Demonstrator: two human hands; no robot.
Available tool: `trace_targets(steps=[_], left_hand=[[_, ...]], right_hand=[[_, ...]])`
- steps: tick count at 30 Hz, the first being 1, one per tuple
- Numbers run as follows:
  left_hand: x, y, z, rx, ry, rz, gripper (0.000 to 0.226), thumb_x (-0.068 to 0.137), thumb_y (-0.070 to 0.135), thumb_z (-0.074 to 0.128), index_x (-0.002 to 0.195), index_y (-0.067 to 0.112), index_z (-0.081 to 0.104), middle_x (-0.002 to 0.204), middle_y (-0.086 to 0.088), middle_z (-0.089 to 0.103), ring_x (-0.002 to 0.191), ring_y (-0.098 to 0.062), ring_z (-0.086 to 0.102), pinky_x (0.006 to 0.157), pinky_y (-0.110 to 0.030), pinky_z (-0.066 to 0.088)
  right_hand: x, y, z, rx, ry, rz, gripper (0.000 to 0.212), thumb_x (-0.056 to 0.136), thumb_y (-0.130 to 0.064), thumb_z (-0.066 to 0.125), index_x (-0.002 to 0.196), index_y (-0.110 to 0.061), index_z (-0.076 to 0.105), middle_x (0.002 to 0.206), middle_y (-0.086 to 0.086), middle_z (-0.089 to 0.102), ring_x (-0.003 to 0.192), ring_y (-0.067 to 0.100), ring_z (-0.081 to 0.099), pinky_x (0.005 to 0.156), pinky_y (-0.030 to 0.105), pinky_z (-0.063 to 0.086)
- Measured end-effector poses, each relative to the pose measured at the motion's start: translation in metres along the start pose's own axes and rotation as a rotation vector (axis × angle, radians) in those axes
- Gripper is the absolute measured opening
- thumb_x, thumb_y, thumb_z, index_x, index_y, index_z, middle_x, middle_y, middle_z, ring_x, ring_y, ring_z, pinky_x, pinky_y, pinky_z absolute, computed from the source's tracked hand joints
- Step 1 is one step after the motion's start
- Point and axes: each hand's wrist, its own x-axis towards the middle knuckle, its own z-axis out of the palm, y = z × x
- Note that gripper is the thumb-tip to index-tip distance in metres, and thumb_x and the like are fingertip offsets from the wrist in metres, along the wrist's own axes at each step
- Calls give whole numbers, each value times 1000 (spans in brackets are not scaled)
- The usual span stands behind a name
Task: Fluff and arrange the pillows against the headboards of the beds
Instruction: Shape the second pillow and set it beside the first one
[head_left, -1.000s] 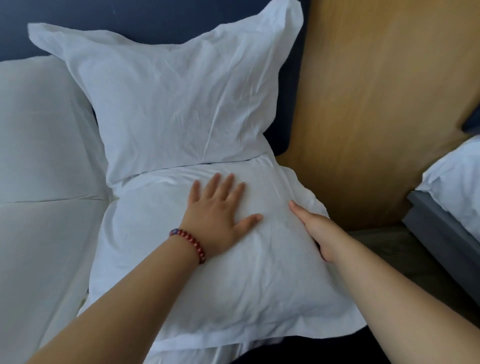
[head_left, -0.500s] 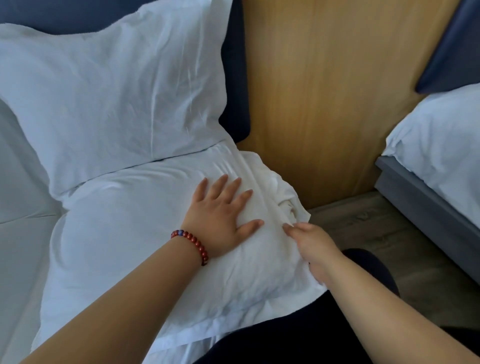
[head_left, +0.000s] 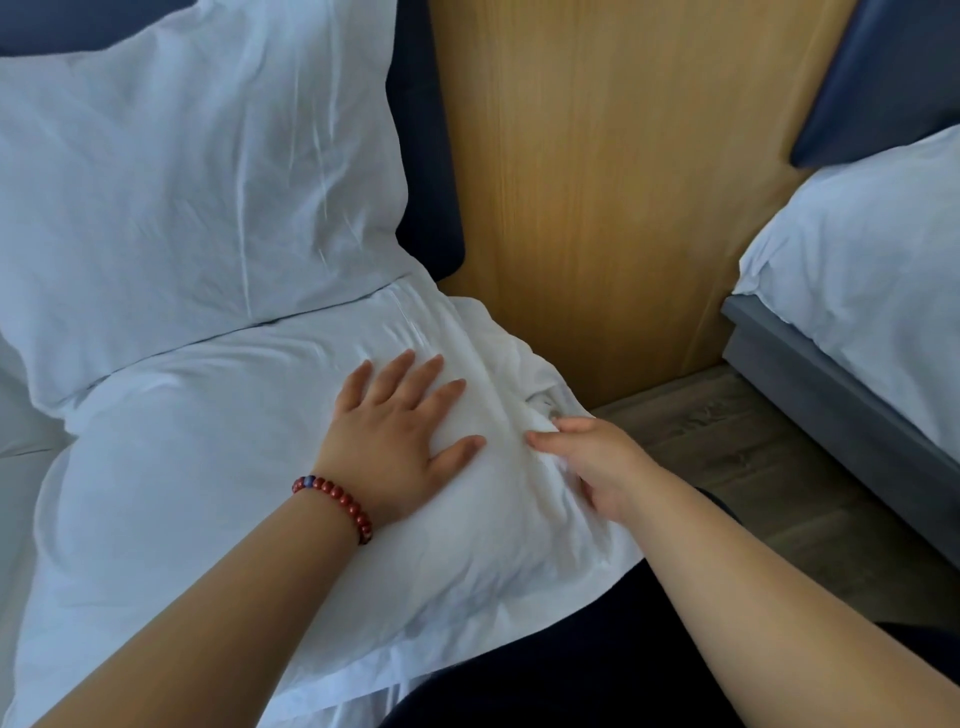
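A white pillow (head_left: 208, 493) lies flat on the bed in front of me. Behind it a second white pillow (head_left: 182, 182) leans upright against the dark blue headboard (head_left: 428, 156). My left hand (head_left: 400, 431), with a red bead bracelet on the wrist, presses flat on the lying pillow with fingers spread. At that pillow's right edge my right hand (head_left: 597, 462) grips the bunched fabric, thumb on top and fingers tucked under it.
A wooden wall panel (head_left: 597, 182) stands between the beds. At the right is a second bed with a grey frame (head_left: 831, 384), white bedding (head_left: 857, 270) and its own blue headboard (head_left: 883, 78). Wood floor (head_left: 753, 457) runs between them.
The view swung right, bringing the second bed in. My right hand went from lying against the pillow's side to gripping its bunched right edge. My left hand stayed pressed flat.
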Motion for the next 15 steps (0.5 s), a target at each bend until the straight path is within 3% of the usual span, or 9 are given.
trace_targets(steps=[2,4,6,8,10,12,15], left_hand=[[-1,-1,0,-5,6,5,79,85,77,3,149,40,31,160,10,22,150,-16,8,120,-44,-2],[-1,-1,0,-18,32,4,76,86,76,8,147,39,35,159,9,28,149,-16,13,120,-44,1],[1,0,0,-54,55,-2,74,87,75,14,147,37,37,157,9,31,149,-16,15,120,-42,2],[7,-4,-2,-104,85,-28,74,88,73,17,148,35,34,158,10,30,149,-14,11,119,-38,-1],[20,-11,-4,-131,139,-63,72,89,70,20,150,33,31,160,6,25,150,-16,4,120,-37,-3],[35,-23,-8,-122,232,-88,70,90,65,26,150,29,31,161,2,22,151,-20,-1,120,-41,-5],[62,-45,-17,-56,381,-111,66,92,55,35,148,21,37,160,-4,24,151,-28,0,120,-43,-7]], right_hand=[[3,6,-5,2,97,-69,17,80,-35,78,79,-20,70,92,1,75,78,20,73,71,34,59],[6,13,-9,23,135,-93,17,87,-44,68,79,-29,73,93,-3,75,82,17,71,72,32,57],[9,12,-10,88,52,-36,25,91,-52,58,84,-34,74,95,-8,75,90,17,70,77,34,55],[15,2,-7,141,-100,23,31,92,-57,52,89,-37,76,93,-12,76,84,13,73,69,30,52],[24,-13,-1,175,-203,53,30,88,-63,54,98,-39,69,92,-15,76,84,11,73,66,29,52],[33,-30,10,223,-275,56,30,84,-61,61,94,-37,73,93,-12,76,87,14,74,65,30,55],[48,-55,33,216,-334,5,33,83,-51,70,105,-28,75,109,-2,74,99,20,72,82,36,55]])
